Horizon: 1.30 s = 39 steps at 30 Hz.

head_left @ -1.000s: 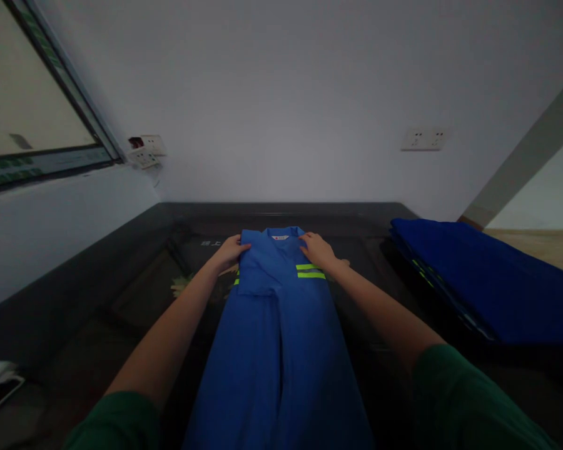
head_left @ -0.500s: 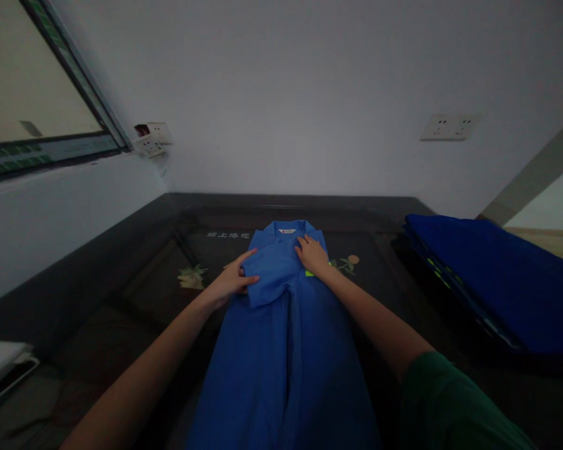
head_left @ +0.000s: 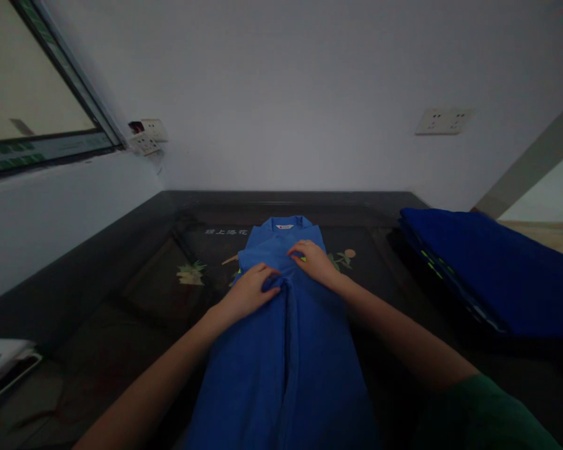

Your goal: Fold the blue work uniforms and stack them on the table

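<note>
Blue garment (head_left: 319, 350) laid lengthwise down the middle of a dark tabletop (head_left: 380, 275), collar (head_left: 304, 221) toward the wall (head_left: 281, 112), white neck label (head_left: 284, 227) facing up. Left hand (head_left: 250, 292) low on the cloth near the top of the long center slit, thumb and fingertips apart with a gap between. Right hand (head_left: 315, 261) on the chest, fingers curved; can't tell whether pinching cloth or just pressing.

Looks like smoothing the folded-in flap (head_left: 258, 255), so: keep the right light but steady, sweep the left from the bunched bit out to the edge, and don't drag the layers underneath. Would fuss over the pucker above the slit first — most likely spot for a set-in crease. Worth squaring the flap to the sides too.

Surface: glossy, with pale characters (head_left: 226, 232) left of the collar and printed flowers (head_left: 191, 273) farther left. Off to the right, a stack of darker blue cloth (head_left: 488, 269) with yellow-green strips in the side. White object (head_left: 2, 359) at near left, too cut off to name.

Room: dim, window (head_left: 32, 69) upper left, wall sockets (head_left: 444, 121) on the right, another socket (head_left: 144, 144) hanging askew on the left.
</note>
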Tool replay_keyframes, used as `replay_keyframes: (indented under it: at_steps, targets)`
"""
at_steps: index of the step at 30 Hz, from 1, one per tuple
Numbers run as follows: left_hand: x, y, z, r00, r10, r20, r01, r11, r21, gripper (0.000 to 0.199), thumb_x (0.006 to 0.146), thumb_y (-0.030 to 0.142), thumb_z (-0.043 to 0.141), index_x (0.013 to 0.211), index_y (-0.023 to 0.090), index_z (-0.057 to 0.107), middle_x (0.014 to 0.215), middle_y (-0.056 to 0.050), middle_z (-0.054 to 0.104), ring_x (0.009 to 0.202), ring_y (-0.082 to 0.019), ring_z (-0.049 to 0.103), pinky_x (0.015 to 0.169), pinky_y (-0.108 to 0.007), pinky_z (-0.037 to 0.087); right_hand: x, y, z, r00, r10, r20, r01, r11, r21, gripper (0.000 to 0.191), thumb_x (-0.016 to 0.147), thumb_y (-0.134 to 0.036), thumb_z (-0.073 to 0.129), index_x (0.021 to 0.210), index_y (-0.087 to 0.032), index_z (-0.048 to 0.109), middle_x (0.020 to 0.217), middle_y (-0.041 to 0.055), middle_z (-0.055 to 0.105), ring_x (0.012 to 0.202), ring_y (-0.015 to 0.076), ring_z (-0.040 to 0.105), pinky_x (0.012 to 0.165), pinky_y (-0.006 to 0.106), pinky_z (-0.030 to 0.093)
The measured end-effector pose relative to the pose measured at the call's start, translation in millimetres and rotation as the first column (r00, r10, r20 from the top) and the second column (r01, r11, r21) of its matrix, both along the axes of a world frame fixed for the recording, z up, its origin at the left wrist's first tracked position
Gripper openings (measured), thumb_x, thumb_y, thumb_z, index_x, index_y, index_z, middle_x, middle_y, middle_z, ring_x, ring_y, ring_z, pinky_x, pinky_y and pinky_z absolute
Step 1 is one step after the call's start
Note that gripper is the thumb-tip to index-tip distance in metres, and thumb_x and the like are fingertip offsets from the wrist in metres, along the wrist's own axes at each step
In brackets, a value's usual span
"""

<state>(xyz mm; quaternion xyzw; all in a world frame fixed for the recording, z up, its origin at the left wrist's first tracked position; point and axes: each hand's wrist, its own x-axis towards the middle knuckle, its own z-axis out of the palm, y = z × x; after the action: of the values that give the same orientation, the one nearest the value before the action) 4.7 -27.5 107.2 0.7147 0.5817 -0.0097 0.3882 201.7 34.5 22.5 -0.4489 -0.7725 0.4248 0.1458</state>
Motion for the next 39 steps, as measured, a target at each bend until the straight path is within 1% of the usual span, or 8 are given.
replay_keyframes:
  at_steps: [4, 8, 17, 22, 27, 30, 35, 39]
  targets:
    - [19, -3, -13.4, 0.997, 0.058, -0.049, -0.059, 0.998, -0.024, 0.019, 0.082, 0.023, 0.055, 0.098, 0.017, 0.064, 0.094, -0.007, 0.066, 0.086, -0.020, 0.062, 0.078, -0.029, 0.046, 13, -16, 14.3, 0.984, 0.129, -0.123, -0.144, 0.982, -0.125, 0.021, 0.084, -0.008, 0.058, 0.098, -0.015, 0.070, 0.100, 0.0074, 0.068, 0.098, 0.0179, 0.059, 0.091, 0.031, 0.043]
    - [20, -1, -18.5, 0.988, 0.153, -0.014, -0.154, 0.984, -0.090, 0.019, 0.086, 0.025, 0.047, 0.084, 0.018, 0.065, 0.077, -0.005, 0.068, 0.074, -0.019, 0.062, 0.066, -0.026, 0.042, 18, -18, 12.4, 0.945, 0.178, -0.273, -0.243, 0.943, -0.227, 0.023, 0.083, -0.014, 0.065, 0.105, -0.018, 0.069, 0.105, 0.0056, 0.068, 0.102, 0.0169, 0.060, 0.093, 0.031, 0.043]
    - [14, -7, -22.8, 0.989, 0.125, -0.073, -0.135, 0.980, -0.147, 0.030, 0.092, 0.027, 0.038, 0.077, 0.016, 0.061, 0.077, -0.006, 0.066, 0.073, -0.019, 0.061, 0.068, -0.028, 0.041, 1, -21, -0.4, 0.951, 0.171, -0.258, -0.215, 0.965, -0.153, 0.008, 0.080, -0.020, 0.072, 0.084, -0.015, 0.069, 0.086, 0.0034, 0.067, 0.087, 0.0156, 0.059, 0.084, 0.027, 0.041]
    - [21, -31, 6.9, 0.988, 0.007, -0.155, 0.002, 0.998, 0.057, 0.016, 0.092, 0.024, 0.043, 0.095, 0.016, 0.057, 0.096, -0.008, 0.061, 0.087, -0.021, 0.057, 0.079, -0.034, 0.044, -5, -24, -5.6, 0.960, 0.194, -0.204, -0.219, 0.969, -0.112, 0.010, 0.081, -0.023, 0.071, 0.083, -0.015, 0.066, 0.085, 0.0036, 0.064, 0.086, 0.0170, 0.057, 0.082, 0.029, 0.038]
    - [36, -79, 47.7, 0.985, -0.164, 0.049, 0.168, 0.981, -0.095, 0.009, 0.090, 0.022, 0.052, 0.097, 0.019, 0.056, 0.094, -0.004, 0.061, 0.088, -0.019, 0.058, 0.080, -0.033, 0.046, -8, -27, -6.3, 0.964, 0.219, -0.153, -0.240, 0.962, -0.131, 0.013, 0.085, -0.030, 0.067, 0.088, -0.018, 0.066, 0.091, 0.0036, 0.062, 0.090, 0.0173, 0.053, 0.082, 0.029, 0.035]
    - [41, -104, 63.9, 0.952, -0.281, 0.122, 0.287, 0.957, -0.037, 0.019, 0.087, 0.021, 0.057, 0.106, 0.021, 0.057, 0.104, -0.006, 0.060, 0.095, -0.021, 0.057, 0.083, -0.036, 0.046, -13, -28, -3.1, 0.966, 0.255, -0.049, -0.259, 0.955, -0.146, 0.016, 0.087, -0.033, 0.064, 0.089, -0.018, 0.066, 0.096, 0.0049, 0.062, 0.094, 0.0194, 0.051, 0.081, 0.031, 0.032]
    - [43, -122, 81.6, 0.834, -0.496, 0.241, 0.501, 0.864, 0.044, 0.041, 0.088, 0.032, 0.059, 0.128, 0.024, 0.053, 0.136, -0.009, 0.051, 0.127, -0.026, 0.045, 0.110, -0.048, 0.033, -23, -31, 5.9, 0.947, 0.310, 0.084, -0.303, 0.949, -0.086, 0.019, 0.091, -0.035, 0.059, 0.092, -0.016, 0.064, 0.099, 0.0078, 0.063, 0.098, 0.0225, 0.051, 0.081, 0.034, 0.030]
    - [44, -124, 92.8, 0.703, -0.620, 0.349, 0.649, 0.759, 0.040, 0.045, 0.094, 0.027, 0.048, 0.139, 0.031, 0.043, 0.144, -0.004, 0.046, 0.133, -0.022, 0.042, 0.116, -0.045, 0.027, -26, -33, 8.6, 0.941, 0.326, 0.091, -0.322, 0.945, -0.056, 0.018, 0.092, -0.033, 0.057, 0.094, -0.016, 0.063, 0.099, 0.0082, 0.064, 0.096, 0.0219, 0.052, 0.084, 0.035, 0.029]
